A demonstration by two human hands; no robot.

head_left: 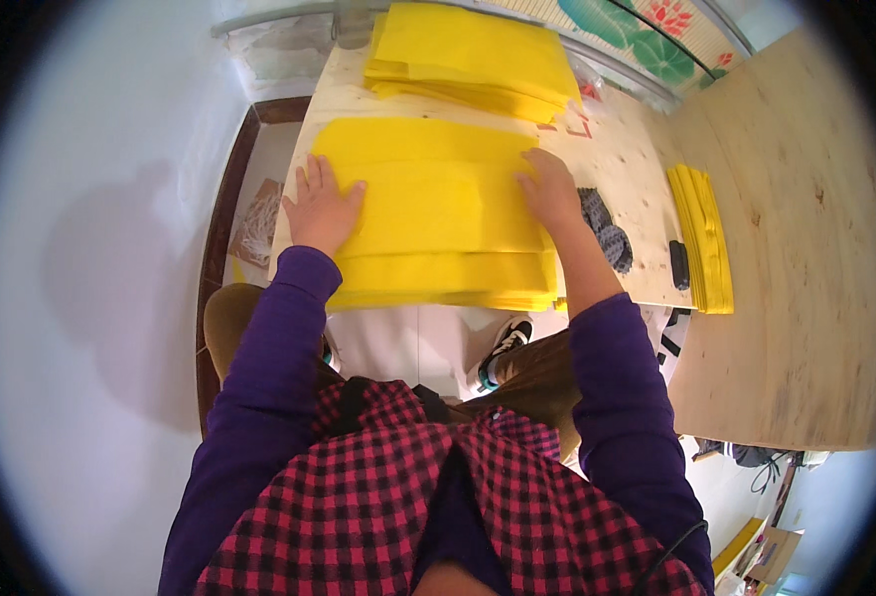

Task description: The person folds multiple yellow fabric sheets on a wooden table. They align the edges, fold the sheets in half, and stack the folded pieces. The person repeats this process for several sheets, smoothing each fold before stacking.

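A stack of flat yellow fabric-like sheets [443, 204] lies in front of me on a wooden table [622, 149], its near end reaching the table's front edge. The sheets overlap in steps toward me. My left hand [321, 211] rests at the left edge of the stack, fingers spread, thumb on the yellow material. At the opposite edge my right hand [551, 189] touches the upper right side, with thumb and forefinger apart on the sheet. Its other fingers are partly hidden. Neither hand lifts a sheet.
Another yellow pile [473, 55] lies at the table's far end. To the right are a grey patterned cloth [607, 233], a small black object [678, 265] and a narrow yellow bundle [701, 238] beside a large plywood board [796, 258]. A white wall [110, 298] stands at left.
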